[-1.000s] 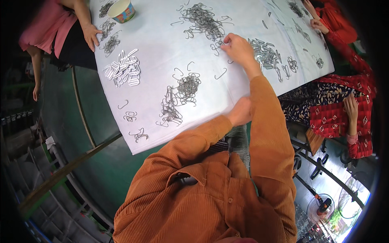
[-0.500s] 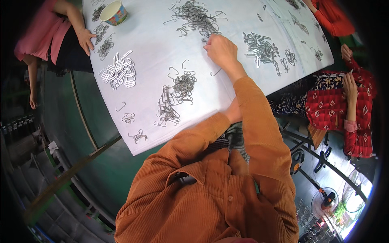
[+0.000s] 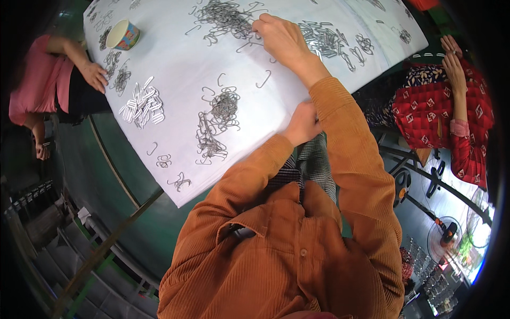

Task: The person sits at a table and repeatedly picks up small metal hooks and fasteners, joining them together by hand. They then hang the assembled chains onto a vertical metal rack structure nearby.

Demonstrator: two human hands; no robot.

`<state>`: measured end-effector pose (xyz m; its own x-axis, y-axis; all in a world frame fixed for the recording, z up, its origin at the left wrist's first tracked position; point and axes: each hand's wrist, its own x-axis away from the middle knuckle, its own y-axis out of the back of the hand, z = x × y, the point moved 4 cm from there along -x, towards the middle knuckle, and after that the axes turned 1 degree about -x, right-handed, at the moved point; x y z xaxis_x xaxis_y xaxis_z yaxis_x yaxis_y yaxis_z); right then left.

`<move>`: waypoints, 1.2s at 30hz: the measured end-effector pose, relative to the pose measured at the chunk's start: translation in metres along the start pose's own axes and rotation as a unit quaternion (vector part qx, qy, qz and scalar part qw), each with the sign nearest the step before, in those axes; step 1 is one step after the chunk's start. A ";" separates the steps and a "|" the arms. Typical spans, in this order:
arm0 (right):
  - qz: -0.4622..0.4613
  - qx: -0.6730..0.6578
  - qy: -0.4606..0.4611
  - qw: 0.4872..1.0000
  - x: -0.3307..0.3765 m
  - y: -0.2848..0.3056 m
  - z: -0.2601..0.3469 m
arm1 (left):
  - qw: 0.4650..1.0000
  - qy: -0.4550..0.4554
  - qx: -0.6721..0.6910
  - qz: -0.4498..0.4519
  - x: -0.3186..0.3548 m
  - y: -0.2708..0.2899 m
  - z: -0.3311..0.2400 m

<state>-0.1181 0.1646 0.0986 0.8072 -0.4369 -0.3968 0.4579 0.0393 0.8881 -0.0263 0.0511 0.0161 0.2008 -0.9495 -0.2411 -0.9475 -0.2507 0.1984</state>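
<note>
My right hand (image 3: 281,43) reaches forward over the white-covered table. Its fingertips are pinched together at the right edge of a large pile of bent wire hooks (image 3: 223,18); whatever is between them is too small to make out. Close to the table's near edge is my left hand (image 3: 304,123), its fingers curled and partly hidden beside my right sleeve. One loose hook (image 3: 264,80) lies between my hands. Further left, a smaller heap of hooks (image 3: 224,109) joins a looser cluster (image 3: 211,143). A pile of dark clips (image 3: 324,40) is right of my right hand.
Flat white pieces (image 3: 142,106) and a colourful paper cup (image 3: 123,35) are on the table's left side. A person in pink (image 3: 50,80) rests a hand at the left edge. Another person in patterned red (image 3: 443,117) sits at the right. A fan (image 3: 446,239) stands behind.
My right hand has moved along the pile's right edge, fingers still pinched. My left hand has come into fuller view at the near edge. The whole view has shifted slightly.
</note>
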 end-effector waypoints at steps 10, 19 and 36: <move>-0.112 -0.333 -0.252 0.902 0.127 0.089 -0.058 | 0.997 0.030 0.068 0.016 -0.008 -0.003 -0.014; -0.116 -0.580 -0.411 0.694 0.251 0.061 -0.064 | 0.996 0.073 0.044 0.029 -0.007 -0.007 -0.010; -0.161 -0.507 -0.505 0.680 0.256 0.040 -0.058 | 0.997 0.069 0.036 -0.002 -0.005 -0.008 -0.013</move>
<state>0.1287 0.1060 0.0194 0.1704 -0.9436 0.2838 0.9851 0.1701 -0.0258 -0.0171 0.0558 0.0281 0.2319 -0.9667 -0.1085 -0.9610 -0.2449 0.1284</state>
